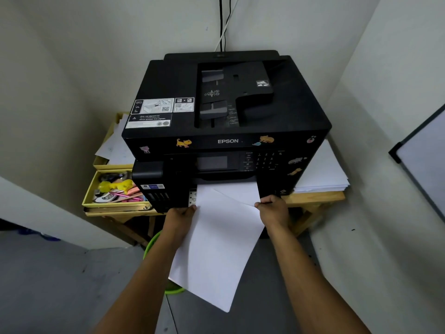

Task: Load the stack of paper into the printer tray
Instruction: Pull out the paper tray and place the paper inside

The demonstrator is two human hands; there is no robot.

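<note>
While both hands pinch the thin white paper stack point(216, 244) at its far corners, left hand point(180, 216) and right hand point(273, 209), the sheets look light, floppy, and need side support at the black printer point(226, 116).

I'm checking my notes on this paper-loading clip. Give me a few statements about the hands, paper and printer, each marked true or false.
1. Both hands hold the paper stack. True.
2. The stack is fully inside the printer. False: most of it sticks out of the front slot.
3. The left hand rests on the printer lid. False: it grips the stack's left edge.
4. The right hand holds the stack's right edge. True.
5. A loose pile of paper lies right of the printer. True.
</note>
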